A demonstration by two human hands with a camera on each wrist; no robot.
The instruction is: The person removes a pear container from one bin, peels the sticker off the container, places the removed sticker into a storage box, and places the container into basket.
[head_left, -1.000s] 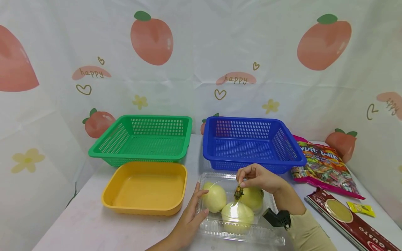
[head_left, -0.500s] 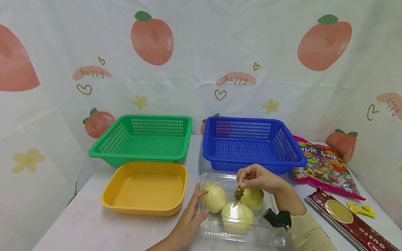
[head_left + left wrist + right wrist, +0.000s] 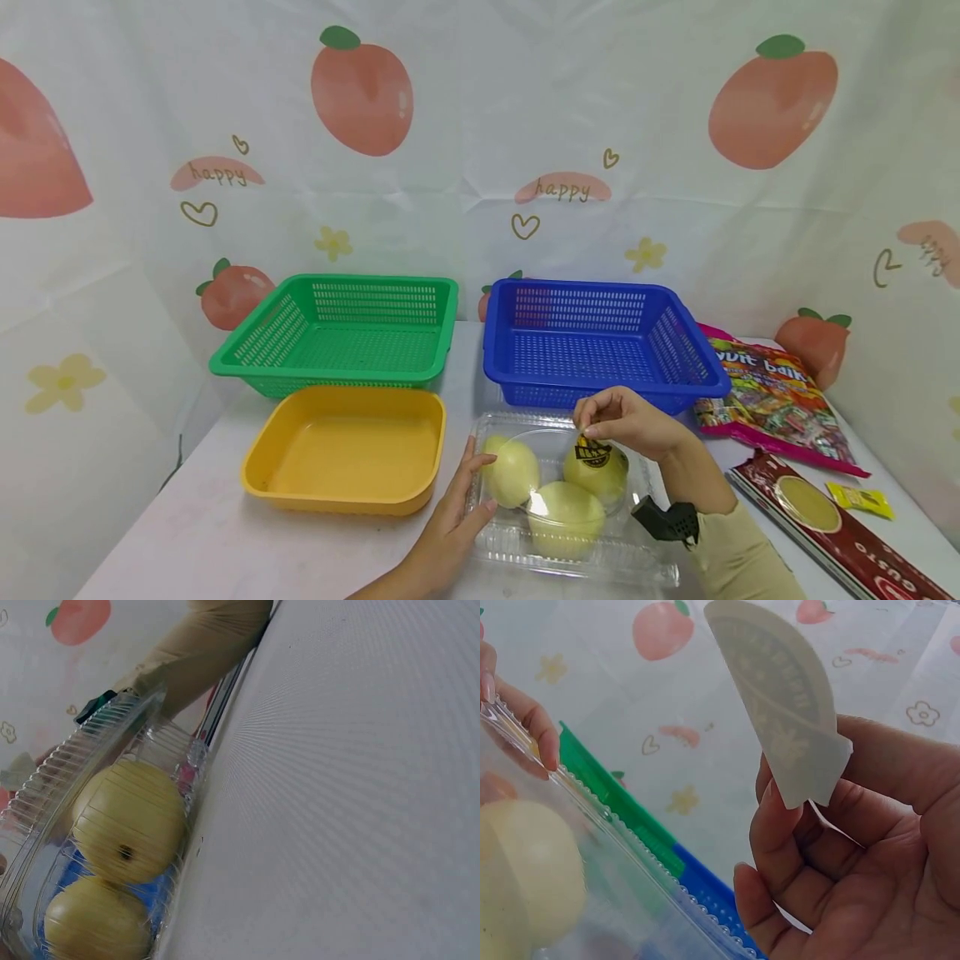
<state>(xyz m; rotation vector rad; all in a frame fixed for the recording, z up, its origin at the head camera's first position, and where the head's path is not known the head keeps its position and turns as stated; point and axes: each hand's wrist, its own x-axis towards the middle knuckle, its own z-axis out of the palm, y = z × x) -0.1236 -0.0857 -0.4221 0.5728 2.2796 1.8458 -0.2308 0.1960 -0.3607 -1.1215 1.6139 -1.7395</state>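
A clear plastic clamshell box (image 3: 585, 573) holds pale yellow, pear-like fruit: one at left (image 3: 513, 473), one in front (image 3: 566, 523), one at right (image 3: 600, 482). My left hand (image 3: 452, 518) grips the box's left side, thumb at the near corner and fingers along the lid edge. Above the lid, my right hand (image 3: 636, 427) pinches a black and gold sticker (image 3: 592, 452) between thumb and forefinger. Its pale back (image 3: 784, 697) and one folded lower corner show in the right wrist view. Two of the fruit (image 3: 135, 821) show through the box wall in the left wrist view.
Behind the box stands a blue basket (image 3: 600, 392), with a green basket (image 3: 337, 377) to its left. A yellow tub (image 3: 345, 496) sits at left. On the right lie a candy bag (image 3: 780, 400), a long brown packet (image 3: 840, 529) and a small yellow packet (image 3: 860, 499).
My right hand has moved slightly up and right, and the sticker now spreads wider, away from the lid over the front fruit. The left hand and the box stay in place.
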